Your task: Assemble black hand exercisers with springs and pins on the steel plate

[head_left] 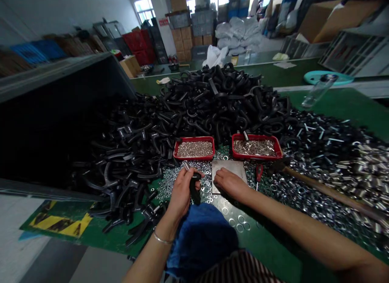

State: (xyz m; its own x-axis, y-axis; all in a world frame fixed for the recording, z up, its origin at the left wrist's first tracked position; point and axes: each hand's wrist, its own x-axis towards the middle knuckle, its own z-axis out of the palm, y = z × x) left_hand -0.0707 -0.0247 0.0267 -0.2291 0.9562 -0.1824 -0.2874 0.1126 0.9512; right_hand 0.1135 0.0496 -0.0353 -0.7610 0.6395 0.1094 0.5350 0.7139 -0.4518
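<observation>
My left hand (pixel 182 190) is closed around a black curved handle (pixel 195 189). A silvery threaded metal piece (pixel 186 166) sticks up at the top of that hand. To the right, my right hand (pixel 229 182) rests on a flat metal plate (pixel 239 166). Its fingers are bent and pressed together, and whatever they may hold is hidden. Small metal rings (pixel 170 181) lie scattered around the plate and near both hands. Behind the hands stand a red tray of tiny metal parts (pixel 209 157) and a second red tray with small pins (pixel 277 155).
A large heap of black handles (pixel 209 100) fills the bench behind the trays. Right of the plate lie a red screwdriver (pixel 259 172) and a wooden-handled hammer (pixel 322 189). Metal sleeves (pixel 372 169) are piled far right. A dark crate (pixel 120 72) opens at the left.
</observation>
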